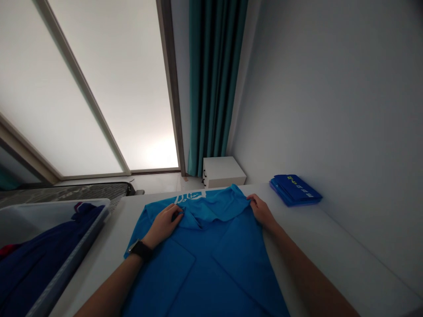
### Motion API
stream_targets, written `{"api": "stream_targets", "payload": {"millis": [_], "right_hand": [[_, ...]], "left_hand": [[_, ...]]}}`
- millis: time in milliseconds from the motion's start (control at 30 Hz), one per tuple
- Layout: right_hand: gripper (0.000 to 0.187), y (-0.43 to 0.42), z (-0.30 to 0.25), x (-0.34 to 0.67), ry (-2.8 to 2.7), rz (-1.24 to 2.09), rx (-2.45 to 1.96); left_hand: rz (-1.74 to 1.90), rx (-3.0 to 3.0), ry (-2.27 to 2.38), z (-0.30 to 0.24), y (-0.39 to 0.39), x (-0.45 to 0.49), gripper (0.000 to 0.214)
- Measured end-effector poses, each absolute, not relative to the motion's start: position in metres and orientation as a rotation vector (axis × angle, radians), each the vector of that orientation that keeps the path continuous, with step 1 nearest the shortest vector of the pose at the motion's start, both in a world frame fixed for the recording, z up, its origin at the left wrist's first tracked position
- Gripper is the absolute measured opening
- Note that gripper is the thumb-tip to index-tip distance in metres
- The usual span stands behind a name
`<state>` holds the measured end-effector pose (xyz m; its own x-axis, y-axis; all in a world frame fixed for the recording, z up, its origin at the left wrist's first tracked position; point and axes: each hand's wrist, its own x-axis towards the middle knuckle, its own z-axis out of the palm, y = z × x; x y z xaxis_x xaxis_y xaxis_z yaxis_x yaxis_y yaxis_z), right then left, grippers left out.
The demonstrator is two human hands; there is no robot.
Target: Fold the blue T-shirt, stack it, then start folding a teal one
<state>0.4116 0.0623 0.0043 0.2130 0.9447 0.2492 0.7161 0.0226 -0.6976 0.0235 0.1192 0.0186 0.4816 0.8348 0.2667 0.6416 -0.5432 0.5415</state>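
A bright blue shirt lies spread over the white table, its far end turned partly over so that white lettering shows near the far edge. My left hand, with a dark watch on the wrist, pinches the cloth left of the middle of that folded part. At the far right corner of the shirt, the fingers of my right hand are closed on the edge. Between the two hands the fabric is loose and wrinkled. The near end of the shirt runs out of view at the bottom.
Left of the shirt stands a translucent plastic bin holding dark blue clothing and something red. Folded blue garments lie on the table by the right wall. A white cabinet and a teal curtain are beyond.
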Motion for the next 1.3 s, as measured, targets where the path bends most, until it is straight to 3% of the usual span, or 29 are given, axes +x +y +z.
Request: {"api": "stream_targets", "payload": {"millis": [200,500,867,1300], "right_hand": [[0.019,0.061,-0.002,0.409,-1.567,0.311,-1.71],[0.037,0.059,0.0,0.417,-1.709,0.342,-1.687],[0.021,0.055,0.001,0.411,-1.748,0.159,-1.711],[0.027,0.082,0.027,0.41,-1.375,0.419,-1.517]], "left_hand": [[0.703,2.359,1.241,0.017,0.12,0.023,0.027],[0.71,2.35,1.246,0.014,0.122,0.022,0.026],[0.723,2.31,1.272,0.018,0.12,0.024,0.032],[1.191,2.04,1.704,0.075,0.139,-0.016,0.03]]}}
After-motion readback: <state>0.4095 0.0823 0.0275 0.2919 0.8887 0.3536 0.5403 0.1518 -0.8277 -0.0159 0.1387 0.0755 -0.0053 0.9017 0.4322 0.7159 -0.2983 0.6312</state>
